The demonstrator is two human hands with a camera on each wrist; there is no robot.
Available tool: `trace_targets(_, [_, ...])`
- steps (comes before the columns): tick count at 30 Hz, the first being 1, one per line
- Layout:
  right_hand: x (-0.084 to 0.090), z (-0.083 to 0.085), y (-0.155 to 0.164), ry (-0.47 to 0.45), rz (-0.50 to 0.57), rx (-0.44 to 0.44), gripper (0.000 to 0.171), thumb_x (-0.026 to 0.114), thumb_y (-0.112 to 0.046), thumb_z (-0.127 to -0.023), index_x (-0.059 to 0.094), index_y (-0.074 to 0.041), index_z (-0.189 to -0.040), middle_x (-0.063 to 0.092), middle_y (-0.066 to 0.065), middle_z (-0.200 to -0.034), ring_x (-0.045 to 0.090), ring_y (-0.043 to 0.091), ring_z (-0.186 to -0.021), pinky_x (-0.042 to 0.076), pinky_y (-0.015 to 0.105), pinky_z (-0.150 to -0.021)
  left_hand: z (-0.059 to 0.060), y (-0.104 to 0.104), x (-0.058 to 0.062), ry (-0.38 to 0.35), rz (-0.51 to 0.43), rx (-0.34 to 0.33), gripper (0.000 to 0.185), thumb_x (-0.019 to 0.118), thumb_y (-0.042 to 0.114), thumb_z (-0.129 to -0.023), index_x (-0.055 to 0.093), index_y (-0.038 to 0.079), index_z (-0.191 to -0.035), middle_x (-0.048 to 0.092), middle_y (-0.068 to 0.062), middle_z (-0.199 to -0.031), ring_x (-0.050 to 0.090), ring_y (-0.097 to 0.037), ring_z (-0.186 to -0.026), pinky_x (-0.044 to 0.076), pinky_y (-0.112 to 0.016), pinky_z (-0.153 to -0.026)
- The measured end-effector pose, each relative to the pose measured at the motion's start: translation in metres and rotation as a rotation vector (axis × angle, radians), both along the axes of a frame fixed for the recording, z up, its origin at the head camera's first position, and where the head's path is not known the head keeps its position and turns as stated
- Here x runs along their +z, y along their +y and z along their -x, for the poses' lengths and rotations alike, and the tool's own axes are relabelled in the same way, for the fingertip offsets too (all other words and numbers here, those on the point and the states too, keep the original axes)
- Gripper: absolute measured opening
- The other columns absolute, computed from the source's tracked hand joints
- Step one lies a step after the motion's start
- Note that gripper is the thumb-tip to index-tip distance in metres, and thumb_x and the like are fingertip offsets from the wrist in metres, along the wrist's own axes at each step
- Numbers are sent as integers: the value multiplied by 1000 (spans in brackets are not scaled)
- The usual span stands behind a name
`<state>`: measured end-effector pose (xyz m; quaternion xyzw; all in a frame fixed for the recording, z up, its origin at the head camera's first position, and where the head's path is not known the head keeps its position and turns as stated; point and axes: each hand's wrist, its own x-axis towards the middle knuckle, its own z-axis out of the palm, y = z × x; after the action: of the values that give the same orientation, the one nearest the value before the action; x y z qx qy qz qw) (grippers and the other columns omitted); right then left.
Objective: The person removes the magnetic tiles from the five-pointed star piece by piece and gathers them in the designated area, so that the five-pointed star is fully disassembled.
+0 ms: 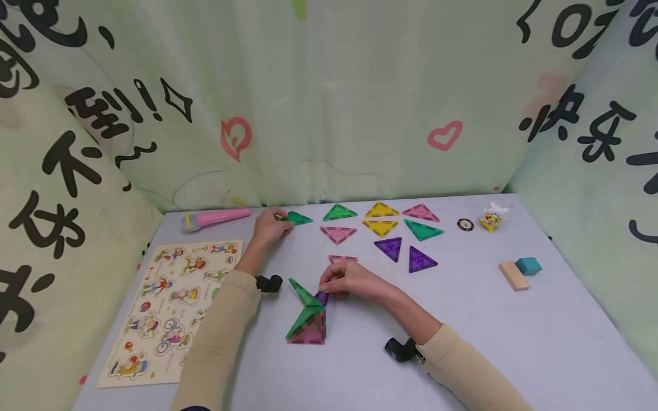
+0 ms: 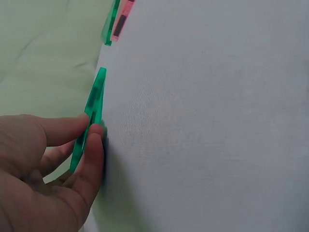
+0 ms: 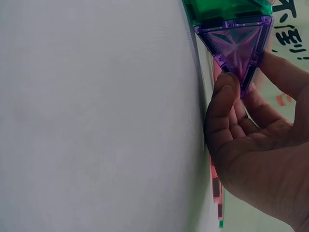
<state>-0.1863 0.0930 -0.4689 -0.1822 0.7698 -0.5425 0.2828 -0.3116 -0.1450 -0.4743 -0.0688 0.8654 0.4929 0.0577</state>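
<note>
At the back left of the table, my left hand (image 1: 271,224) pinches a green triangular magnetic tile (image 2: 95,104) between thumb and fingers. The left wrist view shows that tile held on edge. Nearer the front, my right hand (image 1: 357,281) grips the tip of a purple triangular magnetic tile (image 3: 236,48) with thumb and fingertips. The purple tile's wide edge meets a green tile (image 3: 227,8). In the head view it belongs to a cluster with green tiles (image 1: 304,317) and a pink tile (image 1: 311,332). Part of the purple tile is hidden by my right fingers.
Loose yellow tiles (image 1: 381,210), pink tiles (image 1: 338,234), green tiles (image 1: 423,230) and purple tiles (image 1: 421,260) lie beyond the cluster. A picture board (image 1: 159,308) and pink toy microphone (image 1: 218,218) are left. Right are a round disc (image 1: 465,225), figurine (image 1: 492,218) and blocks (image 1: 514,276).
</note>
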Motion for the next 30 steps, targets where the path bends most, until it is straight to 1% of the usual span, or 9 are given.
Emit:
trace_targets(3, [0, -1, -3, -3, 5, 7, 22, 68, -23, -93, 71, -3, -103, 62, 0, -86, 52, 17, -74, 47, 26, -68, -1, -3, 2, 44, 121, -11, 29, 69, 13, -90, 60, 6, -117, 63, -13, -100, 59, -19, -79, 47, -25, -66])
trace_targets(7, [0, -2, -5, -7, 12, 14, 23, 68, -22, -93, 70, -2, -104, 62, 1, -87, 52, 17, -74, 47, 26, -68, -3, -5, 4, 71, 207, -12, 34, 66, 14, -92, 59, 9, -124, 59, -15, -120, 52, -28, -103, 50, -35, -80])
trace_targets(14, [-2, -3, -5, -1, 1, 15, 20, 69, -23, -93, 71, -5, -103, 62, -1, -86, 54, 16, -75, 49, 26, -69, -12, -11, 3, 83, 210, -37, 34, 65, 17, -93, 61, 10, -126, 56, -14, -133, 51, -31, -116, 48, -47, -98])
trace_targets(17, [-2, -3, -4, -2, 4, 12, 19, 68, -22, -93, 71, -6, -103, 62, 0, -85, 54, 16, -75, 49, 26, -69, -21, -15, 5, 105, 224, -60, 35, 64, 18, -94, 61, 10, -127, 55, -14, -136, 50, -32, -124, 44, -50, -104])
trace_targets(20, [-1, -2, -3, -4, 7, 11, 19, 68, -22, -94, 71, -5, -103, 62, 0, -85, 55, 16, -75, 50, 27, -69, -33, -22, 11, 104, 177, -103, 36, 64, 20, -95, 60, 10, -129, 58, -14, -134, 54, -31, -122, 46, -49, -101])
trace_targets(22, [-1, -2, -2, -5, 2, 8, 20, 68, -23, -94, 71, -6, -103, 62, 0, -85, 54, 17, -75, 50, 27, -69, -41, -27, 14, 75, 95, -185, 37, 64, 19, -95, 60, 8, -130, 61, -15, -128, 59, -29, -113, 51, -44, -95])
trace_targets(25, [0, -1, -2, 5, -6, 7, 22, 68, -23, -93, 71, -4, -103, 62, 0, -86, 55, 18, -76, 50, 27, -69, -57, -36, 17, -9, -31, -369, 36, 65, 19, -96, 61, 6, -129, 64, -15, -121, 64, -23, -101, 54, -35, -85])
trace_targets(27, [1, -1, -1, 9, -13, 3, 22, 68, -24, -93, 71, -5, -103, 63, 0, -87, 55, 18, -76, 50, 27, -70, -67, -41, 19, -58, -90, -505, 36, 65, 21, -96, 62, 5, -129, 65, -14, -121, 64, -20, -99, 54, -32, -84])
trace_targets(30, [2, -1, -1, 14, -19, -2, 22, 68, -25, -93, 71, -5, -103, 63, 0, -87, 55, 19, -77, 50, 28, -70, -84, -47, 19, -94, -128, -680, 37, 65, 22, -96, 62, 5, -128, 65, -14, -124, 63, -17, -104, 52, -32, -89])
